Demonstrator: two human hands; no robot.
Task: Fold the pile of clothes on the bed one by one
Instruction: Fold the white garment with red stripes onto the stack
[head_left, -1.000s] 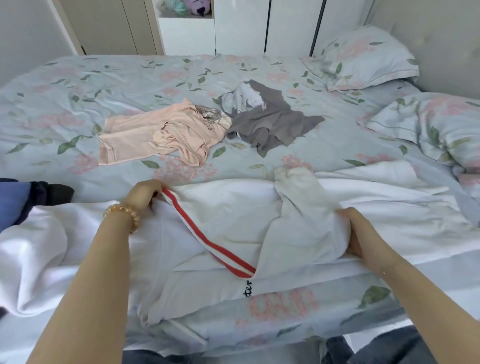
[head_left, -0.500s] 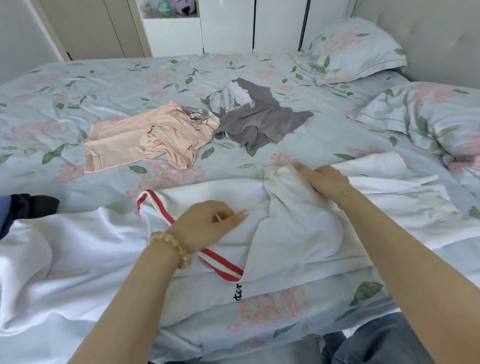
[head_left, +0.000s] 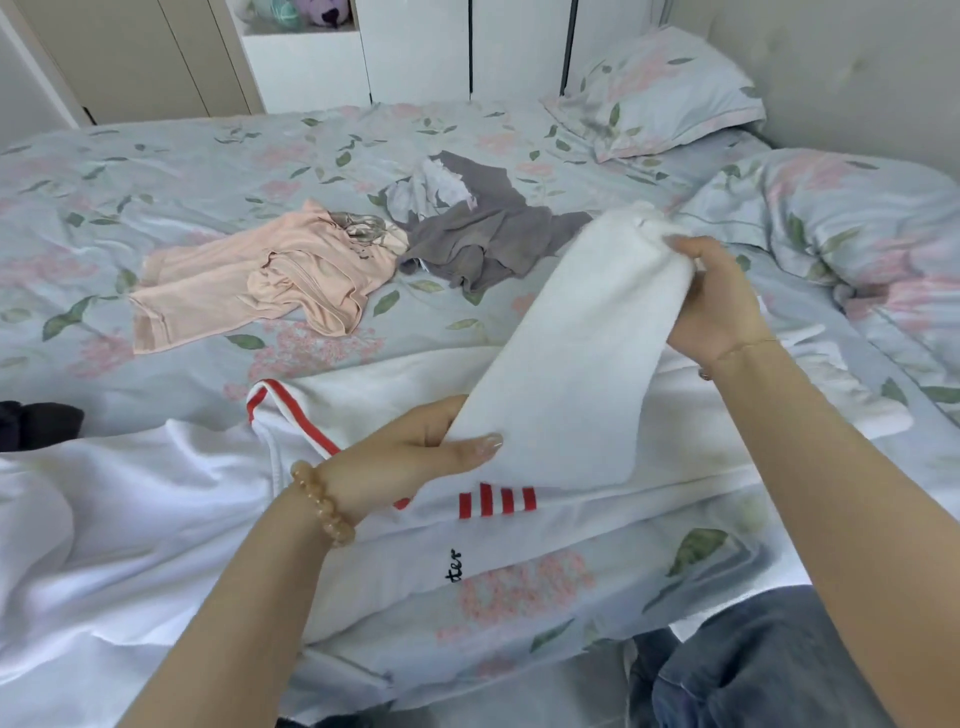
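Note:
A large white sweatshirt (head_left: 156, 519) with red stripes and black lettering lies spread across the near edge of the bed (head_left: 156, 171). Its white sleeve (head_left: 582, 353) is lifted off the body. My right hand (head_left: 722, 296) grips the cuff end, raised above the bed. My left hand (head_left: 410, 457), with a bead bracelet on the wrist, pinches the sleeve's lower part near the shoulder. Farther back lie a crumpled peach top (head_left: 249, 286) and a grey garment (head_left: 483, 234).
Two floral pillows (head_left: 660, 93) and a bunched duvet (head_left: 857, 218) fill the right side by the headboard. A dark garment (head_left: 36, 423) pokes in at the left edge. White wardrobes (head_left: 415, 47) stand behind the bed. My jeans-clad leg (head_left: 753, 670) is at the bottom right.
My right hand took the sleeve cuff and lifted it up to the right. My left hand moved right from the red-striped collar and now pinches the sleeve's base. Red bars on the chest became visible.

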